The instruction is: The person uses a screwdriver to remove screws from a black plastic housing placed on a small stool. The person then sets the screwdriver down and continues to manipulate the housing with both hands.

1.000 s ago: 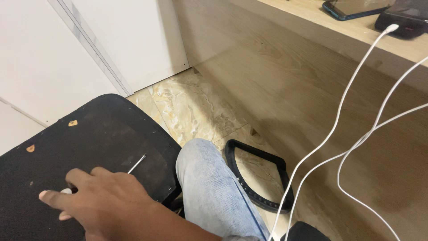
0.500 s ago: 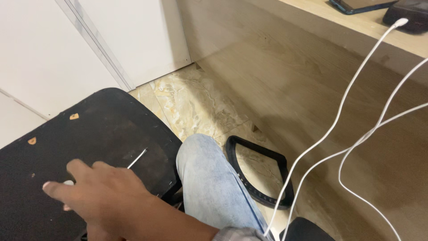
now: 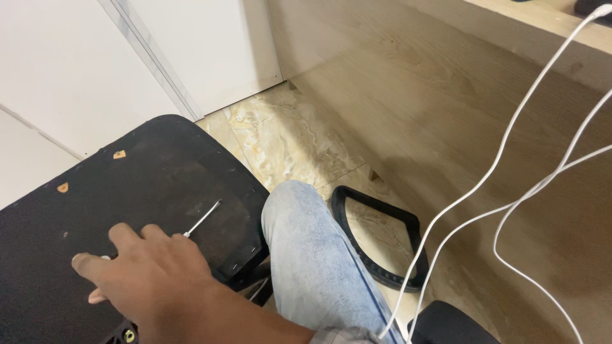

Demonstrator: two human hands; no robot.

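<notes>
Hand (image 3: 150, 277) spread flat, holding nothing, on black seat base (image 3: 127, 191) | screwdriver (image 3: 203, 218) beside fingertips | keep your base steady.

The floor (image 3: 287, 137) is glossy beige marble tile with brown veins. A white wall (image 3: 64, 70) and a white door (image 3: 210, 44) stand at the far side. At the right rises a light wooden desk panel (image 3: 459, 114); three white cables (image 3: 510, 153) hang down before it. Light is soft and even.
</notes>
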